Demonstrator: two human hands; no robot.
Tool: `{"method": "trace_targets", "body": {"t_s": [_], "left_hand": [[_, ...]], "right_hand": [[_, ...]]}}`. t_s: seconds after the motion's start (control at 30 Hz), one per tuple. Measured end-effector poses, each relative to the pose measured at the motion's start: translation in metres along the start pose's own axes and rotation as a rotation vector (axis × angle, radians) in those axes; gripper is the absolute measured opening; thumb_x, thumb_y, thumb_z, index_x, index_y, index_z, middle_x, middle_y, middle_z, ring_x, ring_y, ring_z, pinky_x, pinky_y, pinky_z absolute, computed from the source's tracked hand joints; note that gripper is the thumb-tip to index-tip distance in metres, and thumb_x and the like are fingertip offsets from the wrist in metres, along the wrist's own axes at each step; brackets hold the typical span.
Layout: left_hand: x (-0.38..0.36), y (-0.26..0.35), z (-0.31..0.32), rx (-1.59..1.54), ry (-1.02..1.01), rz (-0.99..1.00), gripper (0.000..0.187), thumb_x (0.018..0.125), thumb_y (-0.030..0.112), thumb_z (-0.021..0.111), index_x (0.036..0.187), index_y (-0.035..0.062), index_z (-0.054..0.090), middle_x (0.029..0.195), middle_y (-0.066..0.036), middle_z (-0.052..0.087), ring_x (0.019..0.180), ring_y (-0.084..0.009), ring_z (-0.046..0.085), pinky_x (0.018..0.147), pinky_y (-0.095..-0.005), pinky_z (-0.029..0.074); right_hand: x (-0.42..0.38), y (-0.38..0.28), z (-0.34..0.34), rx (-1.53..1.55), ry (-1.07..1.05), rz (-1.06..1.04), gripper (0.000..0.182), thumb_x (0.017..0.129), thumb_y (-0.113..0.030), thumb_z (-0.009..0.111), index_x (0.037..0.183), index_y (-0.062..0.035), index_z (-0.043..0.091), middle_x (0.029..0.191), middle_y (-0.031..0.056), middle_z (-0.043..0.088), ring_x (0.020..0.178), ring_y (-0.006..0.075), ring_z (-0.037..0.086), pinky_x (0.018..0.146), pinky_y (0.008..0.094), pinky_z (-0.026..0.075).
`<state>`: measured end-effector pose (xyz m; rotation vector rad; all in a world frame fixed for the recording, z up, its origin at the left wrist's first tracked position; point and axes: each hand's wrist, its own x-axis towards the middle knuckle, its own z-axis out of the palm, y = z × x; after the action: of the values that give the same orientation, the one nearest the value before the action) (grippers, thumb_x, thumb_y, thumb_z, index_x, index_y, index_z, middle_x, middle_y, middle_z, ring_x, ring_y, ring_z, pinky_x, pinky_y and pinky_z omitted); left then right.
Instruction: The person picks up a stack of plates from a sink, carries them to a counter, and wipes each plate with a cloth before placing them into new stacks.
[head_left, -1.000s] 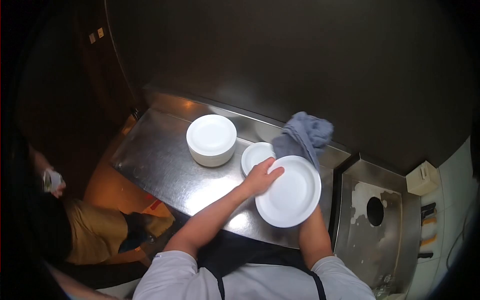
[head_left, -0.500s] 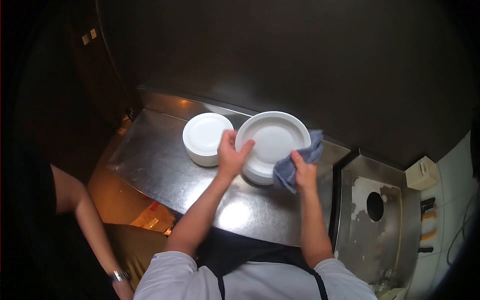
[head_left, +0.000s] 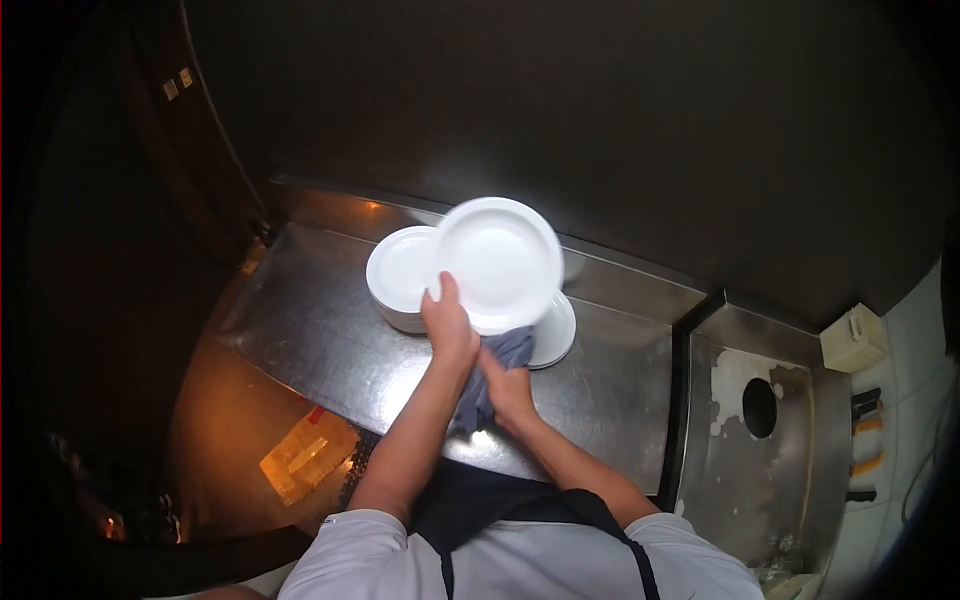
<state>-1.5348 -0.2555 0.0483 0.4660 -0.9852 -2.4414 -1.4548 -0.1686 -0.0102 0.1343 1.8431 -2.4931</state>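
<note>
A white plate [head_left: 497, 262] is raised above the steel counter, with my left hand [head_left: 448, 318] gripping its lower left edge, thumb on the face. At its lower rim, my right hand [head_left: 508, 388] is closed on a blue-grey cloth [head_left: 513, 347], part of which hangs down to the left. My two hands are close together, the right just below the left wrist. One stack of white plates [head_left: 397, 275] stands behind the raised plate on the left. Another white plate stack [head_left: 556, 335] shows partly on the right, the rest hidden by the raised plate.
The plates stand on a stainless steel counter [head_left: 310, 290] against a dark wall. To the right is a steel sink basin [head_left: 720, 470] with a round dark hole. Knives [head_left: 865, 405] hang on the tiled wall beyond, below a cream box [head_left: 852, 340]. Flattened cardboard [head_left: 305, 460] lies on the floor.
The plate in my left hand has moved left and up, off the right stack. My right hand with the cloth has swung left and down. The other person's arm has left the lower left.
</note>
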Motion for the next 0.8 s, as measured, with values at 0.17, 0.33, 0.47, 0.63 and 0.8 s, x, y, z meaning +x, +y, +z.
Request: {"method": "trace_targets", "body": {"t_s": [0.17, 0.33, 0.47, 0.63, 0.8], "left_hand": [[0.034, 0.042, -0.040, -0.003, 0.208, 0.147, 0.040, 0.104, 0.013, 0.044, 0.139, -0.0046, 0.039, 0.134, -0.020, 0.052, 0.120, -0.0300, 0.057, 0.101, -0.0400, 0.049], [0.035, 0.061, -0.074, 0.100, 0.369, 0.182, 0.042, 0.099, 0.005, 0.040, 0.139, -0.0058, 0.036, 0.137, -0.023, 0.050, 0.126, -0.0333, 0.053, 0.107, -0.0428, 0.046], [0.042, 0.051, -0.088, 0.209, 0.406, 0.215, 0.041, 0.097, 0.003, 0.043, 0.136, -0.0078, 0.039, 0.135, -0.023, 0.052, 0.123, -0.0326, 0.055, 0.103, -0.0411, 0.047], [0.052, 0.031, -0.082, 0.389, 0.488, 0.280, 0.040, 0.091, 0.000, 0.048, 0.130, -0.0092, 0.047, 0.129, -0.022, 0.058, 0.114, -0.0296, 0.061, 0.097, -0.0372, 0.049], [0.078, 0.011, -0.096, 0.791, 0.523, 0.098, 0.061, 0.094, 0.017, 0.054, 0.146, -0.0064, 0.032, 0.149, -0.024, 0.035, 0.134, -0.0402, 0.042, 0.114, -0.0454, 0.032]], "right_hand": [[-0.035, 0.002, -0.011, -0.023, -0.272, 0.072, 0.057, 0.089, -0.009, 0.071, 0.140, -0.0008, 0.046, 0.130, 0.0101, 0.058, 0.117, 0.0206, 0.056, 0.102, 0.0337, 0.043], [-0.026, -0.014, -0.025, 0.208, -0.142, 0.174, 0.050, 0.090, -0.006, 0.069, 0.135, -0.0014, 0.048, 0.121, 0.0105, 0.061, 0.108, 0.0209, 0.061, 0.095, 0.0342, 0.050], [-0.024, -0.016, -0.025, 0.240, -0.140, 0.169, 0.049, 0.090, -0.005, 0.069, 0.134, -0.0014, 0.049, 0.120, 0.0108, 0.061, 0.106, 0.0202, 0.061, 0.092, 0.0341, 0.052], [-0.024, -0.013, -0.022, 0.250, -0.131, 0.182, 0.051, 0.090, -0.005, 0.070, 0.135, -0.0012, 0.048, 0.121, 0.0110, 0.060, 0.107, 0.0209, 0.061, 0.093, 0.0337, 0.052], [-0.027, -0.015, -0.024, 0.211, -0.091, 0.157, 0.051, 0.091, -0.006, 0.068, 0.137, -0.0023, 0.046, 0.123, 0.0110, 0.059, 0.111, 0.0227, 0.060, 0.097, 0.0362, 0.051]]}}
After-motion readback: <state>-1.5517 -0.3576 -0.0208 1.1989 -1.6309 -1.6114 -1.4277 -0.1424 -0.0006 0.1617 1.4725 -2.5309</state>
